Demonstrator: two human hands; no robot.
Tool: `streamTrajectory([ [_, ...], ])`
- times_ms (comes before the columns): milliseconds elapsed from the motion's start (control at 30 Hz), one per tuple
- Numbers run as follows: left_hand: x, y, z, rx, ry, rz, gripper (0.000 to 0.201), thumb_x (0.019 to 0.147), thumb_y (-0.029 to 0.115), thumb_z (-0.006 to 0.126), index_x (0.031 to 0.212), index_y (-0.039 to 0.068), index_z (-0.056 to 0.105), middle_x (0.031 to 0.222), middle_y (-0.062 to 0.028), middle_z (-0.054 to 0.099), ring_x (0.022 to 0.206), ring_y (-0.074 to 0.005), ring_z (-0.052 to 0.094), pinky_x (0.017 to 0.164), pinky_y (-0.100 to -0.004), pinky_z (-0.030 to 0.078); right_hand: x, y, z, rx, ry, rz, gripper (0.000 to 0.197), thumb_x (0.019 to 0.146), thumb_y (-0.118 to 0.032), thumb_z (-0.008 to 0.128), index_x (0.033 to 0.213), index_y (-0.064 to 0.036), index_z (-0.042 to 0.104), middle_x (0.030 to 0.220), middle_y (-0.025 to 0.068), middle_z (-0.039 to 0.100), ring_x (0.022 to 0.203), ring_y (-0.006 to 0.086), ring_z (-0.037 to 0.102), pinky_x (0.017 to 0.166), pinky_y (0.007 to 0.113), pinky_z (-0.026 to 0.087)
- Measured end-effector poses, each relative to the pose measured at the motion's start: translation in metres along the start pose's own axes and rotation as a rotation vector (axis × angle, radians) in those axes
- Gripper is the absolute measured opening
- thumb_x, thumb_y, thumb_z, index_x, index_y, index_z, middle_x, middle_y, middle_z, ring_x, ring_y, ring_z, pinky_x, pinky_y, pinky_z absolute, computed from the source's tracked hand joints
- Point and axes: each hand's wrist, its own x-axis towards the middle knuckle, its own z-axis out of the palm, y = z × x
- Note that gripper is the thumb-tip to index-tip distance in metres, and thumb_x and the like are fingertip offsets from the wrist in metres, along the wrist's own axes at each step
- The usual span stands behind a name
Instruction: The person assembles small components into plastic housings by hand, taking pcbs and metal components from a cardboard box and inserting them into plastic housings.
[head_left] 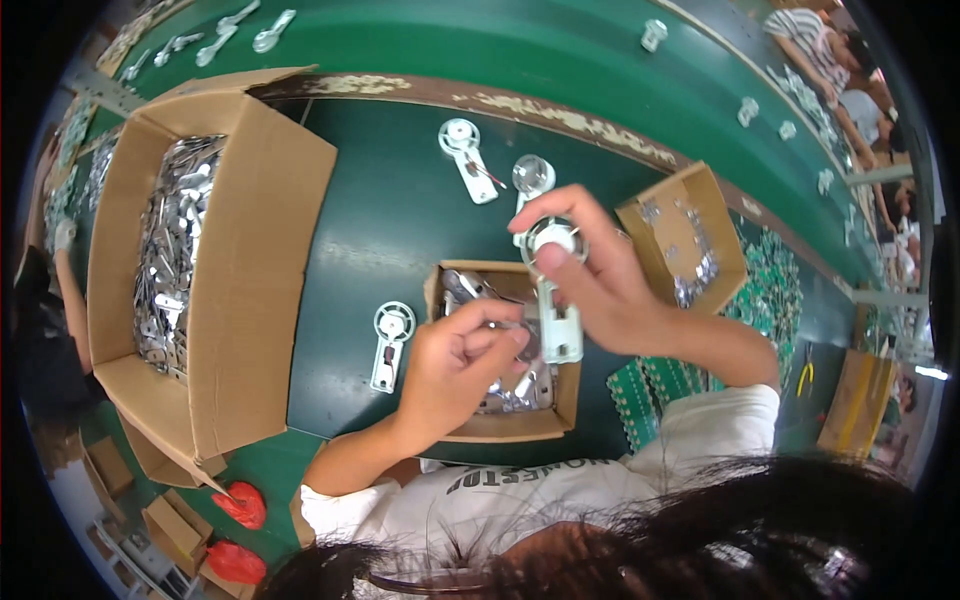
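Observation:
My right hand (612, 285) grips a white plastic fan-shaped housing (562, 340) by its round ring, thumb on the hub, with the handle pointing toward me. Close to that handle is my left hand (445, 365), its thumb and forefinger pinched together; what they hold, if anything, I cannot make out. Both hands are above a small cardboard box (505, 436) of shiny metal pieces. One similar housing (390, 340) lies left of this box. Farther off rest another housing (465, 160) with a thin red wire and one with a clear round part (532, 175), partly hidden by my right hand.
At left stands a large carton (250, 270) full of metal strips. A smaller box (725, 270) with small metal bits sits at right, beside green circuit boards (770, 295) and yellow-handled pliers (806, 375). Beyond the table edge, a green belt (560, 65) carries white parts; people sit along it.

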Motion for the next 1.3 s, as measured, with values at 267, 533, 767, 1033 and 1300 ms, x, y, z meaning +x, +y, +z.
streamTrajectory([
  [267,0.002,-0.008,-0.005,-0.048,-0.066,0.051,0.02,0.094,-0.001,0.046,0.113,-0.005,0.052,0.089,-0.0073,0.067,0.077,-0.0071,0.061,0.07,-0.0219,0.049,-0.016,0.034,0.025,-0.14,0.069,-0.284,0.027,0.095,-0.021,0.052,0.113,-0.0028,0.044,0.099,0.0116,0.05,0.073,0.0175,0.052,0.063,0.031,0.042],
  [533,0.001,-0.005,-0.004,-0.04,-0.068,0.035,0.022,0.095,0.006,0.049,0.115,-0.003,0.053,0.092,-0.0087,0.068,0.082,-0.0088,0.063,0.075,-0.024,0.052,-0.022,0.04,0.021,-0.165,0.09,-0.265,0.026,0.095,-0.019,0.051,0.114,-0.0024,0.044,0.104,0.0125,0.049,0.087,0.0224,0.052,0.074,0.033,0.042],
  [767,0.001,-0.004,-0.004,-0.027,-0.063,0.038,0.024,0.095,0.007,0.05,0.117,-0.004,0.052,0.093,-0.0095,0.068,0.084,-0.011,0.065,0.076,-0.0252,0.053,-0.019,0.038,0.021,-0.094,0.081,-0.241,0.028,0.097,-0.022,0.049,0.115,-0.0012,0.044,0.107,0.0122,0.05,0.087,0.0199,0.055,0.072,0.032,0.044],
  [1033,0.004,-0.003,-0.005,-0.069,-0.057,-0.02,0.025,0.095,0.007,0.049,0.117,-0.004,0.053,0.093,-0.0104,0.068,0.084,-0.0142,0.067,0.074,-0.0259,0.055,-0.019,0.039,0.021,-0.04,0.121,-0.236,0.026,0.098,-0.02,0.045,0.115,-0.0005,0.043,0.104,0.0119,0.051,0.081,0.0173,0.054,0.069,0.03,0.044],
  [1300,0.005,-0.001,-0.003,-0.111,-0.074,-0.043,0.023,0.094,0.006,0.051,0.115,-0.005,0.053,0.096,-0.0132,0.068,0.088,-0.0169,0.067,0.076,-0.0266,0.056,-0.015,0.039,0.02,-0.013,0.109,-0.17,0.025,0.097,-0.019,0.047,0.115,-0.0016,0.044,0.102,0.0116,0.049,0.077,0.0172,0.051,0.067,0.03,0.043],
])
